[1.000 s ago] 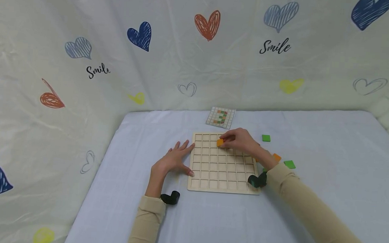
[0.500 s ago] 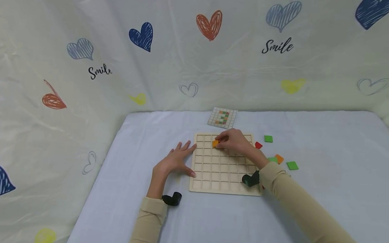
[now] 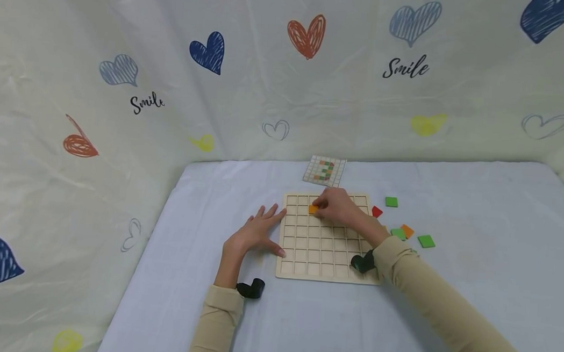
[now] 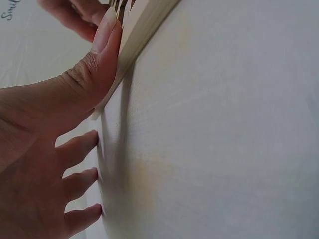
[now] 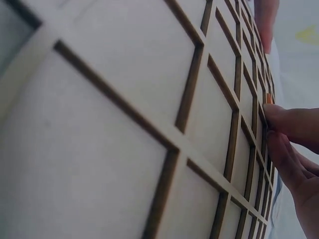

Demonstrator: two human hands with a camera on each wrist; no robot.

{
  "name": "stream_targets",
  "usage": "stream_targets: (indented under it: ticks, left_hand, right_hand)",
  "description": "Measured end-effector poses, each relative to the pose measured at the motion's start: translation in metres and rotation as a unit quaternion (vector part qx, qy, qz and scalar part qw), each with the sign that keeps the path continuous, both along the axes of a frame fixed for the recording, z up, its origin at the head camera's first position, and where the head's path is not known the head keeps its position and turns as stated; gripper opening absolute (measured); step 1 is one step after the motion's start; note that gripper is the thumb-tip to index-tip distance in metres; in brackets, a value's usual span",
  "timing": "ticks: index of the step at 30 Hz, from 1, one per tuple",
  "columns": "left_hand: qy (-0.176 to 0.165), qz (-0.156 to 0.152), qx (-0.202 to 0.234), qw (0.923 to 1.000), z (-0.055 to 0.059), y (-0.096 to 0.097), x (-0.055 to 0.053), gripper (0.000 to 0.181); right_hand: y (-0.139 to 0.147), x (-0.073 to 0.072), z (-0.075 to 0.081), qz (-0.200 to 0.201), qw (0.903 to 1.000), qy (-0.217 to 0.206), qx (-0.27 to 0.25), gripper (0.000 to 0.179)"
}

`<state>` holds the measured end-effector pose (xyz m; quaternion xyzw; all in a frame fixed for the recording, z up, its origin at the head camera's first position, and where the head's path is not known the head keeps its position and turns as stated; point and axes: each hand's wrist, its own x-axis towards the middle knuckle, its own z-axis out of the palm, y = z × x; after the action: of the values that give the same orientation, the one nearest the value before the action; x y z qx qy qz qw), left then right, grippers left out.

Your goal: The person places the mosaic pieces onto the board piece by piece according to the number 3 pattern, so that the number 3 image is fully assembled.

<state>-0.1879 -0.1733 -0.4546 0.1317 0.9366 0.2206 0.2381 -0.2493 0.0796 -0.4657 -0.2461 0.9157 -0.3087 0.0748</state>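
A square wooden grid board (image 3: 300,268) lies on the white-covered table. My right hand (image 3: 340,207) is over its upper part, thumb and fingertips pinching an orange square tile (image 3: 312,209) at a cell near the top left. In the right wrist view, the tile (image 5: 269,98) shows as a small orange patch at the fingertips, mostly hidden. My left hand (image 3: 254,234) is spread along the board's left side. Its thumb (image 4: 92,69) presses against the wooden edge, while the other fingertips touch the cloth and the board's upper left side.
A pattern card (image 3: 325,170) with coloured squares lies behind the board. To the right are loose tiles: a red one (image 3: 377,211), an orange one (image 3: 407,231) and several green ones (image 3: 391,202). A heart-printed cloth (image 3: 248,88) hangs behind the table.
My right hand has moved left with the orange tile and lowered it to a cell, where the tile now appears flatter. My left hand stays at the board's side.
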Motion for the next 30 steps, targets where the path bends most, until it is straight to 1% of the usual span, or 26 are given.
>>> stream_targets:
  ticks: [3, 8, 13, 19, 21, 26, 30]
  left_hand:
    - [-0.002, 0.001, 0.002, 1.0, 0.0, 0.002, 0.001, 0.114]
    - [-0.003, 0.001, 0.002, 1.0, 0.001, 0.004, 0.001, 0.114]
    - [-0.001, 0.003, 0.002, 1.0, 0.001, 0.004, 0.003, 0.114]
    - [0.003, 0.003, -0.006, 1.0, -0.002, 0.003, 0.003, 0.114]
    - [0.005, 0.001, -0.007, 1.0, -0.003, 0.003, 0.003, 0.114]
    - [0.007, -0.002, 0.0, 1.0, -0.002, 0.003, 0.002, 0.114]
    - [0.008, -0.003, 0.003, 1.0, -0.001, 0.003, 0.003, 0.114]
  right_hand:
    - [0.001, 0.001, 0.0, 0.012, 0.9996, 0.023, 0.012, 0.025]
    - [0.003, 0.003, -0.002, 0.027, 0.9985, 0.041, 0.024, 0.025]
    - [0.004, 0.004, -0.003, 0.03, 0.999, 0.032, 0.011, 0.029]
    - [0.011, 0.008, 0.0, 0.027, 0.9988, 0.041, -0.005, 0.026]
    - [0.015, 0.01, 0.0, 0.022, 0.9989, 0.04, -0.01, 0.025]
    - [0.031, 0.018, 0.003, 0.01, 0.9992, 0.022, -0.033, 0.023]
    - [0.045, 0.024, 0.005, 0.004, 0.9987, 0.025, -0.043, 0.023]
